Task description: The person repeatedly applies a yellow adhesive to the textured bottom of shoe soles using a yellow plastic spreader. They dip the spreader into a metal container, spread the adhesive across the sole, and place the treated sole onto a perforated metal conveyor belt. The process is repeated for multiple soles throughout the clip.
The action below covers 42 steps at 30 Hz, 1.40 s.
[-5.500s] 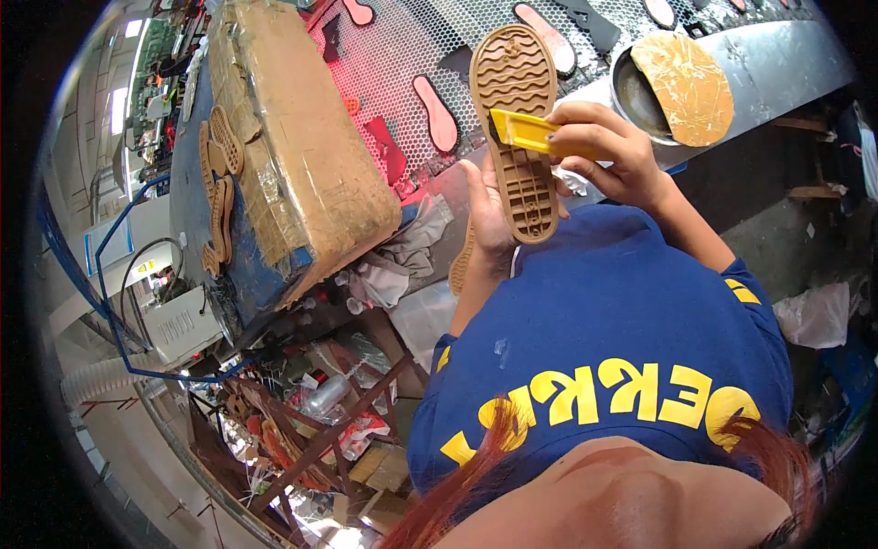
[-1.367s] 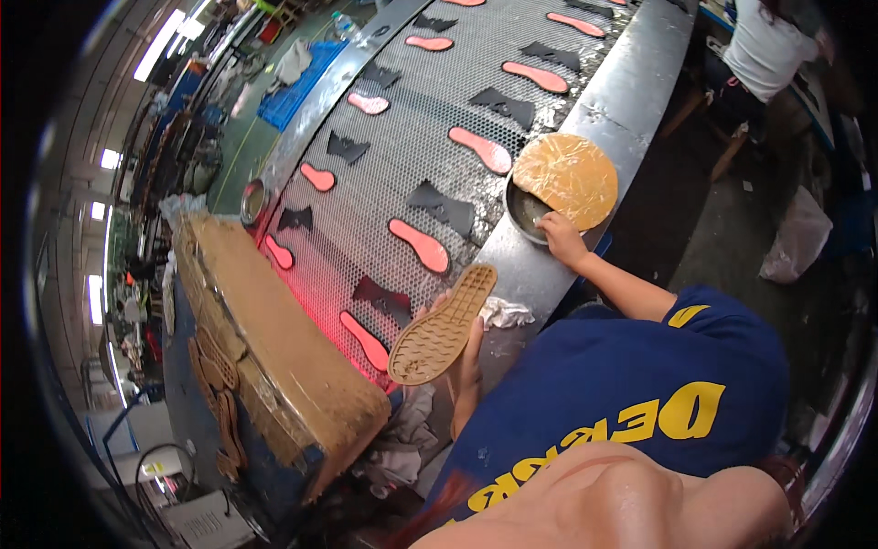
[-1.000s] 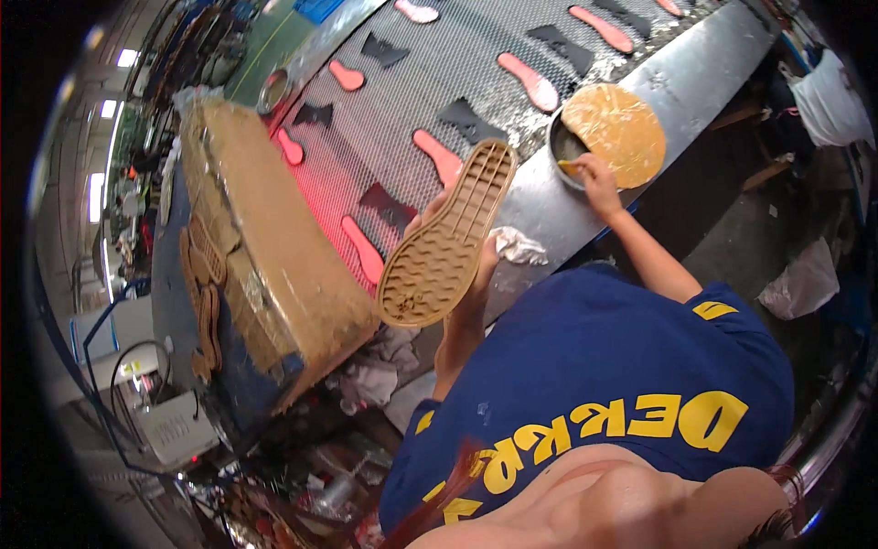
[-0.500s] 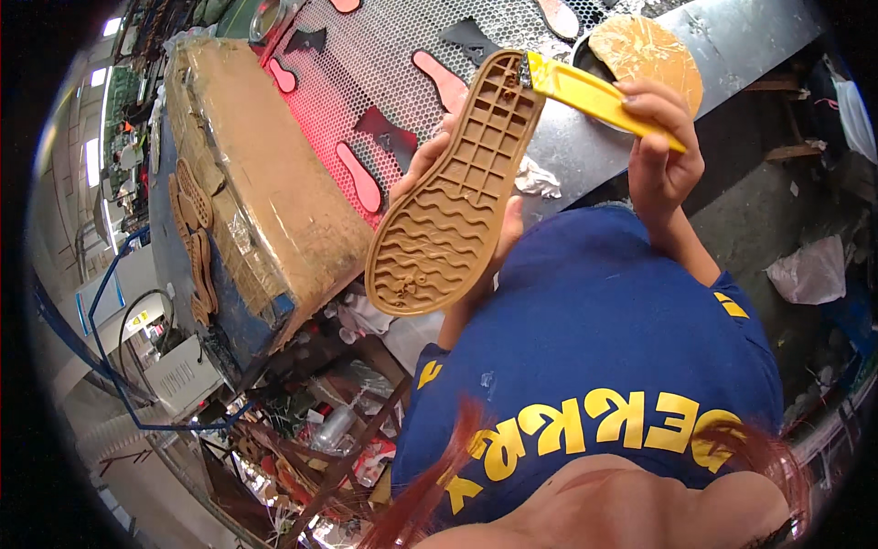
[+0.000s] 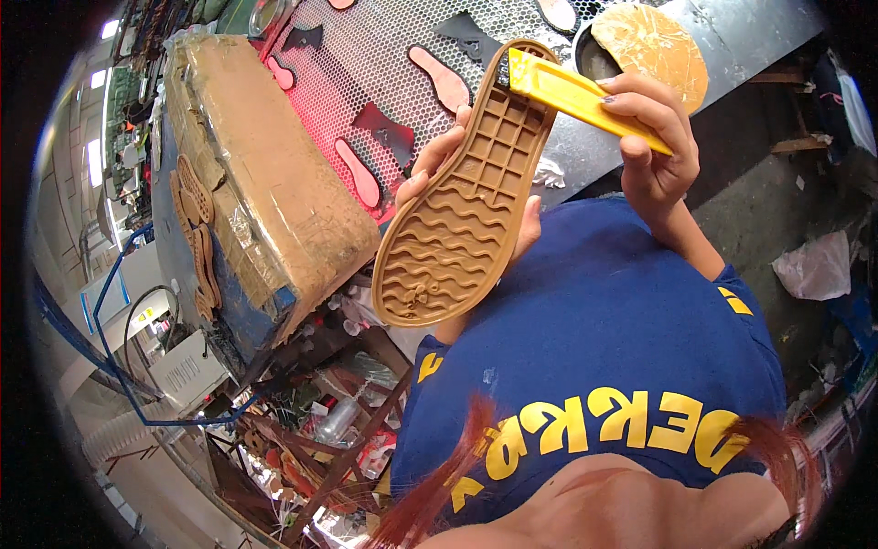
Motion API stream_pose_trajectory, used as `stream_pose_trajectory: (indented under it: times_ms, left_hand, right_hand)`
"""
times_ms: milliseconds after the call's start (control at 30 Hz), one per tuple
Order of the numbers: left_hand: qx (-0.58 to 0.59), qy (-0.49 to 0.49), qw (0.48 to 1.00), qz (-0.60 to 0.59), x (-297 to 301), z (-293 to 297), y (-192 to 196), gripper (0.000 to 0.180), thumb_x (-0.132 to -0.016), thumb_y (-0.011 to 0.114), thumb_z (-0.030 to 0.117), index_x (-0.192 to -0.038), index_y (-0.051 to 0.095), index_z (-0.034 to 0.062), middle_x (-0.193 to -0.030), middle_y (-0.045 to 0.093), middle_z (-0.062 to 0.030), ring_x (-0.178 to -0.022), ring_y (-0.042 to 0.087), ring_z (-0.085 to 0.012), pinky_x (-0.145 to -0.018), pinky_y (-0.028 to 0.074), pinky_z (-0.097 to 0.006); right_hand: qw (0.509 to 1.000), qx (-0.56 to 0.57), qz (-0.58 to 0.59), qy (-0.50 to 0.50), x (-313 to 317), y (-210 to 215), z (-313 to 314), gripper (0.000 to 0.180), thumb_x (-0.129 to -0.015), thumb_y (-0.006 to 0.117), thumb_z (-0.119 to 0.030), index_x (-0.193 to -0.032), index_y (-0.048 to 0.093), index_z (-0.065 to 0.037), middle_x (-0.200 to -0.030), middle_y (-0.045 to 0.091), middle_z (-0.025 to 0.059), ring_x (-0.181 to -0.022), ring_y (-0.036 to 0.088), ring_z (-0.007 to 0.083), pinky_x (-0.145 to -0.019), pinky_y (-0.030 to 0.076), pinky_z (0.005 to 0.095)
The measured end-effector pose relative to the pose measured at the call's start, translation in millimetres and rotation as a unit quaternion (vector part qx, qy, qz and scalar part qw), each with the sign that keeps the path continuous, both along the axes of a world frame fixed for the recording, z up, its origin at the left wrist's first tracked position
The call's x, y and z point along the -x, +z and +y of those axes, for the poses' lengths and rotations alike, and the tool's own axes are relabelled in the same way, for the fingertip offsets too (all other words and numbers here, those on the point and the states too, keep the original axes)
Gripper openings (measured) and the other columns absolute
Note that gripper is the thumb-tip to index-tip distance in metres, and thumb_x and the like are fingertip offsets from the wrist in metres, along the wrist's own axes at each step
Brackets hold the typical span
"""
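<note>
A brown shoe sole [image 5: 457, 206] is tilted up in front of me, its inner face of square cells and wavy ridges towards me. My left hand [image 5: 436, 163] grips it from behind, fingers round its left edge and thumb at its right edge. My right hand [image 5: 660, 137] is closed round the yellow handle of a flat brush [image 5: 576, 96]. The brush's dark bristles rest against the sole's upper left edge, at the narrow heel end. Part of the heel is hidden behind the brush.
Pink insoles [image 5: 357, 174] and dark cut pieces [image 5: 386, 133] lie on a mesh surface [image 5: 366, 78] lit red. A round tan lid [image 5: 651, 55] partly covers a container [image 5: 596, 62] on the metal table. At left stands a large cardboard box [image 5: 274, 165], with more soles [image 5: 203, 238] beside it.
The brush has moved left along the heel, from its right part to its upper left edge. The sole has shifted slightly, and my left fingers show more along its left side.
</note>
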<state>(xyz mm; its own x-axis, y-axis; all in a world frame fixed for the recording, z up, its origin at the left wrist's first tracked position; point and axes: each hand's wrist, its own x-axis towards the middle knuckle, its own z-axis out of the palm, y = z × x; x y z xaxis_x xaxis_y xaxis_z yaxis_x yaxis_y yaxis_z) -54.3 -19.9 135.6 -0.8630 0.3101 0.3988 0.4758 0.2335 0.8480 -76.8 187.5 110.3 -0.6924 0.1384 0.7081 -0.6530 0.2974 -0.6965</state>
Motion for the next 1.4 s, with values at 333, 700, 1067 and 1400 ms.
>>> stream_pose_trajectory:
  times_ms: [333, 700, 1067, 1400]
  left_hand:
    - [0.28, 0.117, 0.953, 0.007, 6, 3, 4, 0.081, -0.072, 0.074, 0.012, -0.138, 0.027, -0.0002, -0.143, 0.044, -0.0126, -0.135, 0.038, -0.0205, -0.115, 0.024, -0.032]
    - [0.251, 0.132, 0.959, 0.026, 8, 9, 13, 0.072, -0.079, 0.072, 0.014, -0.137, 0.032, 0.0, -0.139, 0.045, -0.0176, -0.129, 0.045, -0.0233, -0.111, 0.033, -0.036]
    - [0.201, 0.179, 0.945, 0.183, 22, 12, -11, 0.068, -0.083, 0.07, 0.024, -0.136, 0.033, 0.0014, -0.137, 0.046, -0.0135, -0.126, 0.046, -0.0228, -0.111, 0.032, -0.033]
    - [-0.168, 0.095, 0.978, -0.077, 21, 14, -59, 0.063, -0.084, 0.068, 0.019, -0.135, 0.035, 0.0028, -0.139, 0.044, -0.0157, -0.129, 0.044, -0.0248, -0.106, 0.04, -0.037]
  right_hand:
    - [0.99, -0.069, 0.02, 0.118, -10, 10, -4, 0.037, -0.089, 0.065, -0.032, -0.103, 0.063, 0.002, -0.102, 0.064, 0.0176, -0.089, 0.065, 0.0282, -0.078, 0.053, 0.0347]
    - [0.99, -0.085, 0.039, 0.108, -17, 11, -25, 0.034, -0.086, 0.069, -0.03, -0.1, 0.063, 0.0, -0.098, 0.062, 0.0163, -0.085, 0.066, 0.0288, -0.07, 0.055, 0.0352]
    - [0.99, -0.071, 0.016, 0.123, -24, 18, -32, 0.038, -0.08, 0.073, -0.031, -0.1, 0.065, 0.0, -0.098, 0.061, 0.0156, -0.087, 0.065, 0.0295, -0.076, 0.055, 0.0351]
    - [0.974, -0.091, 0.046, 0.201, -28, 20, -38, 0.04, -0.088, 0.066, -0.035, -0.104, 0.062, 0.001, -0.103, 0.06, 0.0197, -0.087, 0.064, 0.0277, -0.074, 0.054, 0.0334]
